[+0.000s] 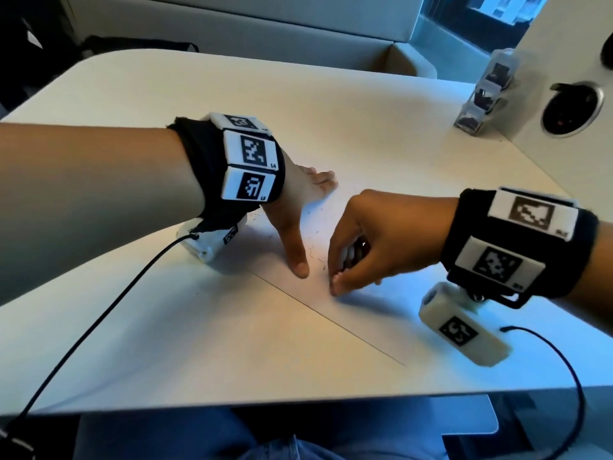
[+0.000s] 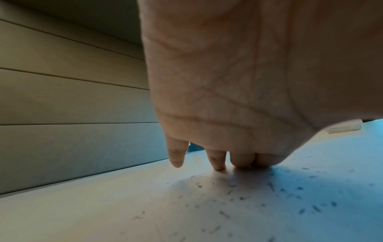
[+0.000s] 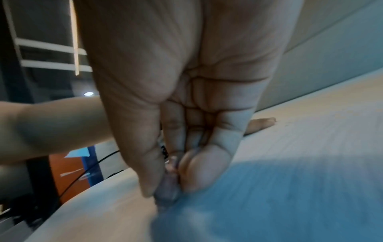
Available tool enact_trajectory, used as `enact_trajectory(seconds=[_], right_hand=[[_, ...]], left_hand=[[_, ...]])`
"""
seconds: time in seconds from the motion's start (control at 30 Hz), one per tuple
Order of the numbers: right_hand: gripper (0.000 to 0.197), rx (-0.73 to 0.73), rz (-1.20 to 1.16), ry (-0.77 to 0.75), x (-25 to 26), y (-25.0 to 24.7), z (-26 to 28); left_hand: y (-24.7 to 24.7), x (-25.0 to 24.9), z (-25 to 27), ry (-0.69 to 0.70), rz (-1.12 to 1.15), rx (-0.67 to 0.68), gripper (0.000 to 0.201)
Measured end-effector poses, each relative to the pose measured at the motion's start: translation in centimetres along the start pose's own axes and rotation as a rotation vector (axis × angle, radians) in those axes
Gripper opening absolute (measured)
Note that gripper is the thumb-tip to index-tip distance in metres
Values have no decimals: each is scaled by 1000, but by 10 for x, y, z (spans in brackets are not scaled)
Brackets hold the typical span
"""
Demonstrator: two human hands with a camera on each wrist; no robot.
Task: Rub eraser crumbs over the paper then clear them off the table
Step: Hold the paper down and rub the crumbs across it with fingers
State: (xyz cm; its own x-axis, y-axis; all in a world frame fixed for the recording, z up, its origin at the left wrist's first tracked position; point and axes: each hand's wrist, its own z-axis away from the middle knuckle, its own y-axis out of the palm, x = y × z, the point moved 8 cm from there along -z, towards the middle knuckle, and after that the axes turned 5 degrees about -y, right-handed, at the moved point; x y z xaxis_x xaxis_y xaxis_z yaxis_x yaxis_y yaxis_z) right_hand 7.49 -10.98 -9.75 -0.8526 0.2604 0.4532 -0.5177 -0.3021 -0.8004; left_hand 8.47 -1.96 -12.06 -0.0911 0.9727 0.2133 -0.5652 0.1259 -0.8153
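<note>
Left hand (image 1: 298, 207) spread flat on the white sheet of paper (image 1: 414, 227), thumb stretched toward the near edge of the pale cream table (image 1: 166, 94), fingers (image 2: 216, 161) straight and pressing down, tips on the sheet in the left wrist view. Right hand (image 1: 371, 240) just beside it, toward the table's right edge, fingers curled and bunched with fingertips (image 1: 336, 282) down on the paper; in the right wrist view thumb and fingers pressed together around a small pale lump, too blurred to tell whether an eraser or gathered crumbs. Thin dark eraser crumbs (image 1: 313, 249) strewn over the paper between the two hands, more scattered on the sheet under and beside the left palm (image 2: 290, 191). Near edge of the paper running diagonally across the middle of the table, from below the left thumb toward the near right corner. Black wrist bands with white square marker blocks (image 1: 252, 151) on both wrists, a white cylindrical camera housing (image 1: 464, 327) hanging under the right wrist, thin black cables (image 1: 99, 313) trailing off the near edge. Clear plastic stacked organiser (image 1: 487, 91) standing at the far right edge, against a white panel with a round socket (image 1: 570, 109).
</note>
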Motion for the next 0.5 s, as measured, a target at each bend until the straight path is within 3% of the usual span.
enact_trajectory(seconds=[0.17, 0.33, 0.5], right_hand=[[10, -266, 109, 76, -29, -36, 1], [11, -37, -7, 18, -10, -3, 6], [9, -314, 130, 104, -36, -42, 4]], left_hand=[[0, 1, 1, -15, 16, 23, 163], [0, 0, 2, -16, -3, 23, 163], [-2, -2, 3, -15, 5, 25, 159]])
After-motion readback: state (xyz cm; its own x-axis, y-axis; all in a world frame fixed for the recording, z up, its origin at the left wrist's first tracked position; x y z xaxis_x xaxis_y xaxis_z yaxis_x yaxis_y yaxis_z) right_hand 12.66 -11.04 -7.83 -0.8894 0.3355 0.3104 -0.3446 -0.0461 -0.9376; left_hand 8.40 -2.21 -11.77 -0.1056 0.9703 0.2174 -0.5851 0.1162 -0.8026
